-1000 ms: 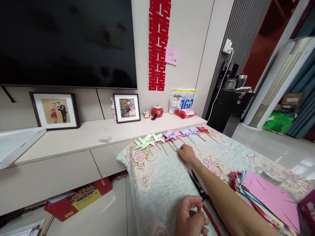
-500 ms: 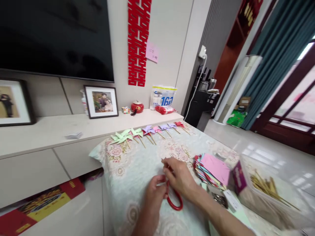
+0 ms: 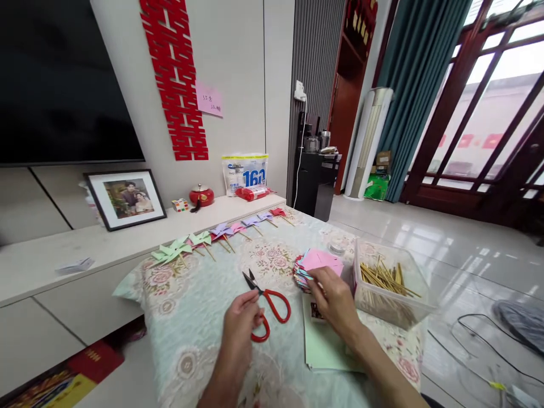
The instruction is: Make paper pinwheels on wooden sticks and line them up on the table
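Flowered table cover [image 3: 204,317] bearing all items, clear box [image 3: 393,289] of sticks now fully in view at right, right hand [image 3: 335,300] moved off scissors onto paper stack [image 3: 317,263], fingers loosely curled, left hand [image 3: 242,317] still resting on red scissors [image 3: 266,300], lying flat mid-table, blades parted, pinwheels [image 3: 212,238] unchanged along far edge.

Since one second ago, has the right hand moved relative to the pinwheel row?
Yes. The right hand has pulled back from the row of pinwheels at the table's far edge and now rests at the stack of coloured paper, nearer the person.
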The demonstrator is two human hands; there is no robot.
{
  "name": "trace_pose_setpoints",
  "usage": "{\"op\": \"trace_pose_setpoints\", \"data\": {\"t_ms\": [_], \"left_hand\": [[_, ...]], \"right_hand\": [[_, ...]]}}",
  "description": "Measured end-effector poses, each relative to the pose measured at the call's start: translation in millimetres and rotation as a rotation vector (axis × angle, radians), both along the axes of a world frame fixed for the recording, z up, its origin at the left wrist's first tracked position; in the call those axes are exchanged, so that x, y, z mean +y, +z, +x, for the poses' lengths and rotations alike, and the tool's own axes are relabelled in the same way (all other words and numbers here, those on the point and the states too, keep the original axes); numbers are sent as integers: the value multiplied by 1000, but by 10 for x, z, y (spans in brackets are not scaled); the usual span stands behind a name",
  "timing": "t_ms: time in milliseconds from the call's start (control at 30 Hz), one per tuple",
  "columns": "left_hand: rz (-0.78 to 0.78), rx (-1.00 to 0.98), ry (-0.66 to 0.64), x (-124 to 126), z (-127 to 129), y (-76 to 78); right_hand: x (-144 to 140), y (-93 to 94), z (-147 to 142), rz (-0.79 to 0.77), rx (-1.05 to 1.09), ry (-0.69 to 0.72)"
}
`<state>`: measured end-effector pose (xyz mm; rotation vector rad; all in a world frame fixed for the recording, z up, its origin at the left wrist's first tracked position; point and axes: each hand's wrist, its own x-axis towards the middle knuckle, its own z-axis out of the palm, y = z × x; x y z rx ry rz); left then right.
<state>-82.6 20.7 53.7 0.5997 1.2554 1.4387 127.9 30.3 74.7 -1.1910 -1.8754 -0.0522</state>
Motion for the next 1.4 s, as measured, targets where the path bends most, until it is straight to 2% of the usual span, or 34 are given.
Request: {"op": "trace_pose_setpoints", "data": {"t_ms": [67,133,233,333,433,667,933,1200,1400], "left_hand": [[25,-22,-37,17,286,21],[69,16,-55,33,537,-37],[145,246,-50,24,730,-200],[315,489,-64,-20,721,-336],[342,564,-113,-57,661,-393],[277,551,-177,-54,665,-418],[268,566,-182,-73,664,-395],[248,523,-192,-96,674,-384],[246,512,-198,-89,671,-423]], "right_hand": [[55,-49,170,-1,4,-71],[83,-127,295,-31,-12,-100],[95,-242,400,-99,-61,-108],[107,-317,440,-159,-116,-120],[134,-361,465,-199,-171,-124],[174,-385,578,-270,-214,-191],[171,-330,587,-301,-231,-178],[211,-412,550,-284,-248,-255],[232,-432,517,-216,-226,-286]]}}
